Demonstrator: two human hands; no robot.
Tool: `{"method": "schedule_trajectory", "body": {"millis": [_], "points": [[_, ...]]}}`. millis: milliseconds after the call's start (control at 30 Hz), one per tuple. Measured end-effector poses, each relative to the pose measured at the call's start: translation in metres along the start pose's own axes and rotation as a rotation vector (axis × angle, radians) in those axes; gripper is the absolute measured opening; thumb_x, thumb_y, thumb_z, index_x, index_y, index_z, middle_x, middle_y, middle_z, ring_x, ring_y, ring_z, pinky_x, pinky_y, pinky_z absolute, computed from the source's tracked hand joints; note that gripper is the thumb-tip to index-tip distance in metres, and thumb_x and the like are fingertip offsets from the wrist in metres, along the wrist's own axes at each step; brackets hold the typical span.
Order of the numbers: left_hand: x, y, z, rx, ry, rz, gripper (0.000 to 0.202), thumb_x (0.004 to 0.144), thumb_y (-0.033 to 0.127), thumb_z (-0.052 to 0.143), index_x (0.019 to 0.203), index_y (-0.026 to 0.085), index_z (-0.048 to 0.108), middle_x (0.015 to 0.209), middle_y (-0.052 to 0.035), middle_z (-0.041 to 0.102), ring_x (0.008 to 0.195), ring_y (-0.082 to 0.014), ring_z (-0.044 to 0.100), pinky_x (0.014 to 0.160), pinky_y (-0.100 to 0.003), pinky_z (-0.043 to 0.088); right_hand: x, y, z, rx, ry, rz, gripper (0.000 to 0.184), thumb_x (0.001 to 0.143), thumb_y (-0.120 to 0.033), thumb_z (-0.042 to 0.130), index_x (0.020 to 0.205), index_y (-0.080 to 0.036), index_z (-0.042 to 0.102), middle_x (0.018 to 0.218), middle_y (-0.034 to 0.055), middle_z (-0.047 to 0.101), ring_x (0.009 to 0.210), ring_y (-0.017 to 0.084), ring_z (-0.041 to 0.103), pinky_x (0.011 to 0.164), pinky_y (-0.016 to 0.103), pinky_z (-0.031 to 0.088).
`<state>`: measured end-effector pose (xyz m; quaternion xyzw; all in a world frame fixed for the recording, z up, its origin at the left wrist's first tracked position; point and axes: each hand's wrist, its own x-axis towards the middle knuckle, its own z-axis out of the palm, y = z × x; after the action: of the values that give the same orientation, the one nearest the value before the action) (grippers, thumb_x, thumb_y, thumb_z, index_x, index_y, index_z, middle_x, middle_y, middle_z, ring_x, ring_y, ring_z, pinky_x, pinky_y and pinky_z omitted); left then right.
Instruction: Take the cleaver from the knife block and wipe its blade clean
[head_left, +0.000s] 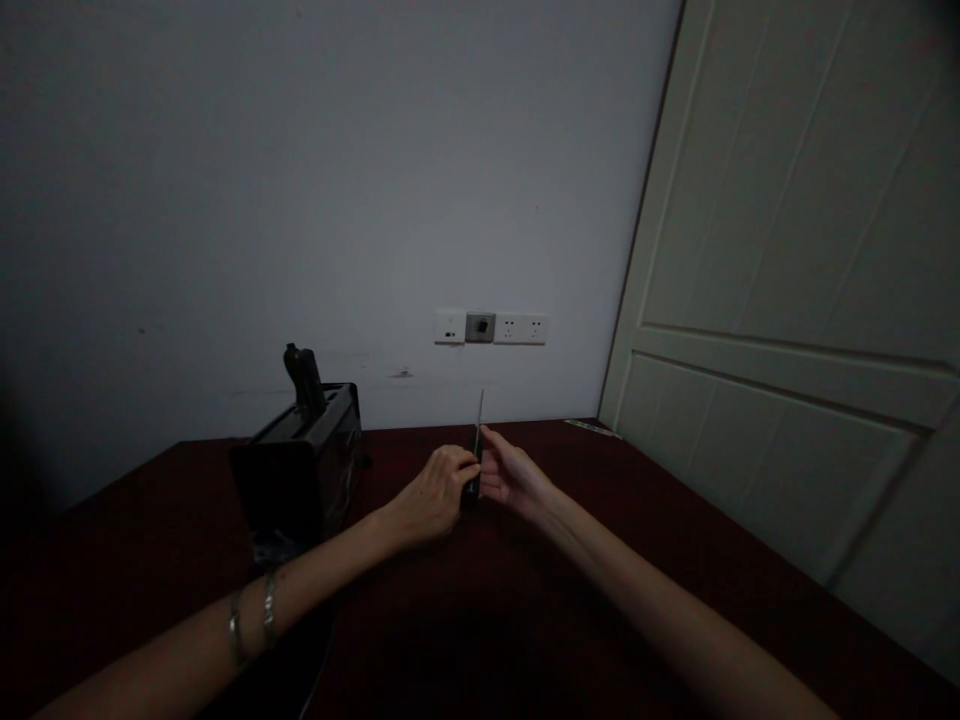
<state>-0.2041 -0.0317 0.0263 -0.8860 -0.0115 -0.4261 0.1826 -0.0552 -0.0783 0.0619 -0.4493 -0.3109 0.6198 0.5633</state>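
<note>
A knife stands upright over the dark red table, its thin blade pointing up and its dark handle between both hands. My left hand wraps the handle from the left. My right hand holds it from the right, fingers along the handle. Two bracelets sit on my left wrist. A black knife block stands on the table just left of my left hand, with one dark knife handle sticking out of its top.
A pale wall runs behind the table with a row of sockets and a switch. A cream panelled door closes off the right side. The room is dim. A cable runs down from the block at the table's front.
</note>
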Motion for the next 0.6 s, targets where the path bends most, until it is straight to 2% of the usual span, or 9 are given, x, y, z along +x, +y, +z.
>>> {"method": "schedule_trajectory", "body": {"millis": [133, 400, 600], "points": [[-0.007, 0.008, 0.008, 0.009, 0.038, 0.012, 0.035, 0.082, 0.009, 0.042, 0.116, 0.013, 0.034, 0.106, -0.0117, 0.045, 0.103, -0.0215, 0.045, 0.084, -0.044, 0.045, 0.002, 0.011, -0.003, -0.007, 0.034, -0.025, 0.039, 0.078, -0.048, 0.056, 0.058, -0.017, 0.044, 0.044, -0.0038, 0.049, 0.034, 0.007, 0.047, 0.037, 0.018, 0.042], [-0.021, 0.03, 0.021, 0.105, 0.098, 0.025, 0.031, 0.08, 0.006, 0.038, 0.111, 0.012, 0.04, 0.105, -0.011, 0.048, 0.106, -0.021, 0.044, 0.088, -0.045, 0.045, -0.003, 0.024, -0.002, -0.098, 0.119, -0.063, 0.045, 0.075, -0.052, 0.057, 0.051, -0.015, 0.045, 0.038, -0.0068, 0.039, 0.029, 0.003, 0.033, 0.029, 0.014, 0.03], [-0.027, 0.04, 0.028, 0.119, 0.114, 0.04, 0.03, 0.081, 0.007, 0.035, 0.11, 0.011, 0.042, 0.099, -0.0114, 0.053, 0.101, -0.0211, 0.047, 0.086, -0.045, 0.045, 0.003, 0.037, -0.007, -0.104, 0.191, -0.07, 0.046, 0.07, -0.053, 0.061, 0.049, -0.015, 0.048, 0.036, -0.0069, 0.036, 0.029, 0.003, 0.031, 0.028, 0.014, 0.025]]}}
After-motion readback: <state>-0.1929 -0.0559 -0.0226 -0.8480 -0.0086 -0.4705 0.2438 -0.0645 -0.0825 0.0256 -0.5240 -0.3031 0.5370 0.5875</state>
